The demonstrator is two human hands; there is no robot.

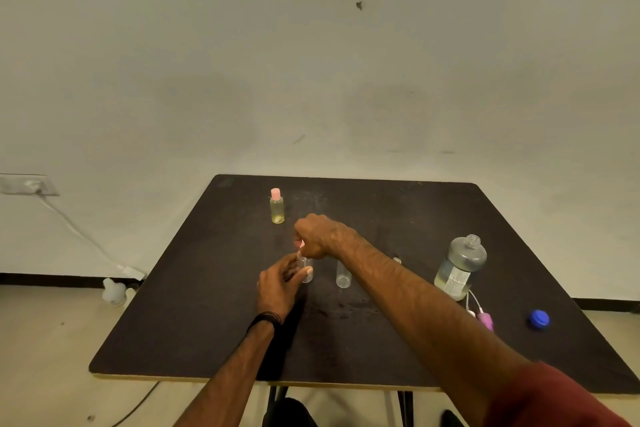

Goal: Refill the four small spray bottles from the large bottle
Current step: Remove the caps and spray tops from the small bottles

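On the dark table (pixel 194 333), my left hand (pixel 278 288) grips a small clear spray bottle (pixel 307 270) standing upright. My right hand (pixel 317 236) is just above it, fingers closed on a pink spray cap (pixel 302 244) at the bottle's neck. A second small clear bottle (pixel 343 276) stands uncapped just to the right. At the back left stands a small bottle with yellowish liquid and a pink cap (pixel 277 206). The large bottle (pixel 460 267), uncapped and partly full, stands at the right.
A pink spray cap with its white tube (pixel 485 320) lies in front of the large bottle, and a blue cap (pixel 538 318) lies near the right edge. A small object (pixel 397 260) sits behind my right forearm. A white plug and cable (pixel 128 270) lie on the floor at left.
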